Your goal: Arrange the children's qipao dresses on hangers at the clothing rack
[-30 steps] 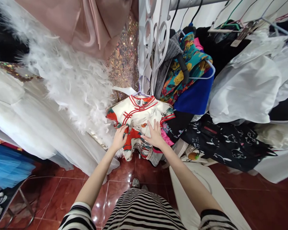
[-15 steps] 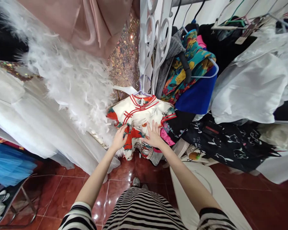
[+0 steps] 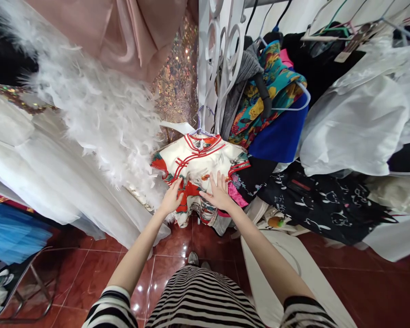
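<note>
A small cream qipao dress (image 3: 205, 159) with red piping, red knot fastenings and a red-and-green patterned skirt hangs in front of me. It is on a thin purple hanger (image 3: 201, 124) hooked at a white scrollwork rack. My left hand (image 3: 171, 197) touches the dress at its left waist, fingers stretched out. On the right side of the waist rests my right hand (image 3: 218, 191), laid flat with its fingers spread. Neither hand grips the cloth.
White ironwork (image 3: 222, 59) rises behind the dress. A white feathered garment (image 3: 102, 100) and sequinned cloth (image 3: 177, 77) hang to the left. Rightward hang a floral teal garment (image 3: 259, 105) and white dresses (image 3: 355, 123). A white stool-like surface (image 3: 294, 282) stands low on the right.
Both hands stay on the dress in almost the same places. The view has shifted only very slightly.
</note>
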### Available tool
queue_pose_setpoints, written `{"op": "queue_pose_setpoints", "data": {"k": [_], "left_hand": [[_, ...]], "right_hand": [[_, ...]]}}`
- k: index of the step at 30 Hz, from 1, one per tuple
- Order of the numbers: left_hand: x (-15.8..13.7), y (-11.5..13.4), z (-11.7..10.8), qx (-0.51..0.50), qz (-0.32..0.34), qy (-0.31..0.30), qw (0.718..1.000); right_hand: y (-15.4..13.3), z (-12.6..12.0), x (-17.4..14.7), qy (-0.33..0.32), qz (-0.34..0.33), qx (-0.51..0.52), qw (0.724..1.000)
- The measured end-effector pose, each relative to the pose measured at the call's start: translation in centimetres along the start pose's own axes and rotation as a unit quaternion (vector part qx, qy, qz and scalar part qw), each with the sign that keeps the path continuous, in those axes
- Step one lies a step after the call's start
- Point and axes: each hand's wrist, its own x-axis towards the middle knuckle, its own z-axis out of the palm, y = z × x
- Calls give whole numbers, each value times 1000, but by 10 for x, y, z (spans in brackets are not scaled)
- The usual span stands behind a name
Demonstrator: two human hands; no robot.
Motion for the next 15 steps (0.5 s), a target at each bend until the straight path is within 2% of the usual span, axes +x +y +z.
{"op": "queue_pose_setpoints", "data": {"k": [8, 15], "left_hand": [[3, 2, -2, 24, 22, 19, 999], [2, 7, -2, 33, 5, 30, 999]], "right_hand": [[-1, -2, 1, 16, -27, 10, 999], [5, 3, -3, 56, -54, 6, 997]]}}
